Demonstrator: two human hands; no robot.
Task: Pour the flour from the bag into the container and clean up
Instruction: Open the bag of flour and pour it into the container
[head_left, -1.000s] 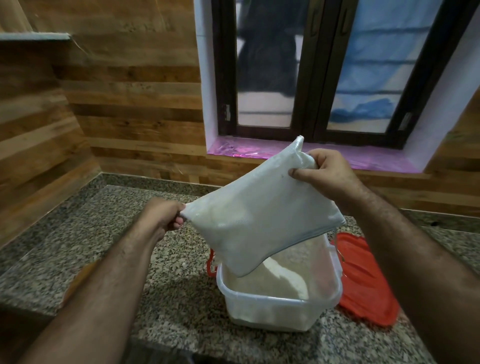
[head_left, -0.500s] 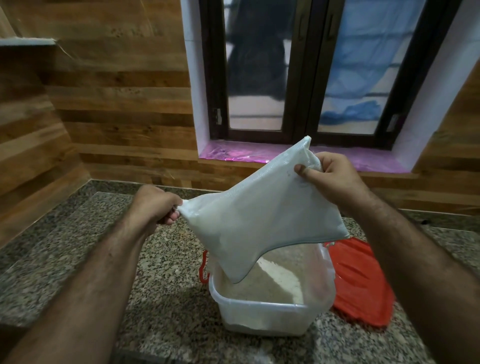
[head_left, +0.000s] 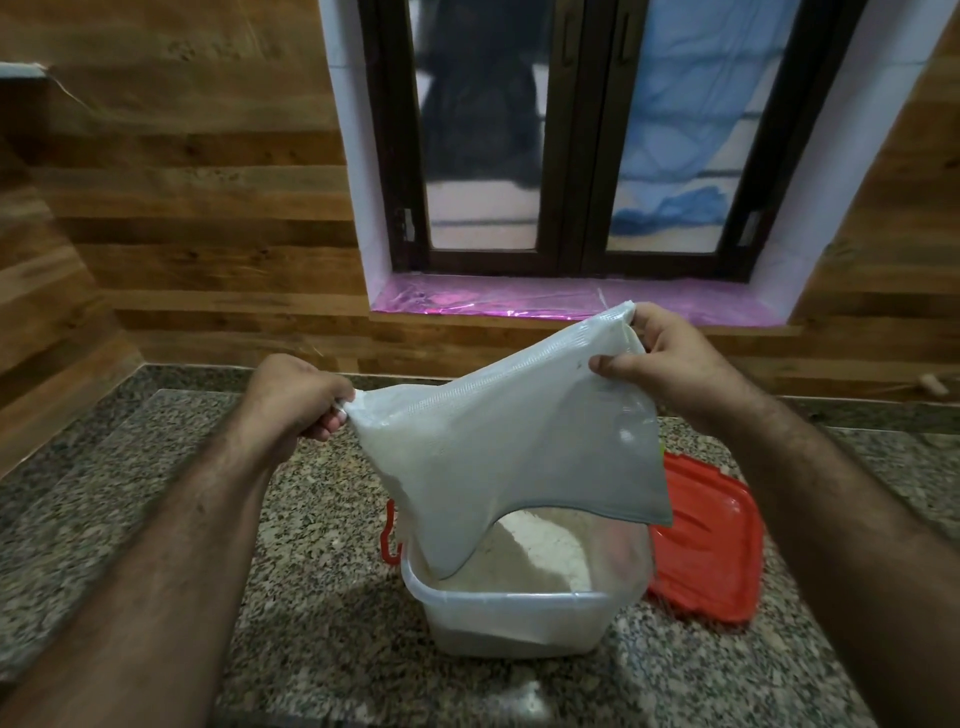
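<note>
Here, bag (head_left: 509, 447) pinched between both hands' fingers (head_left: 618, 366), above container (head_left: 519, 618)

The scene is dim and warm-toned, lit mostly by pale daylight through the window (head_left: 571, 135). Glare shines on the pink sill (head_left: 519, 301). Wide-angle distortion bends the walls at the edges. The forearms look soft near the bottom corners.
</note>
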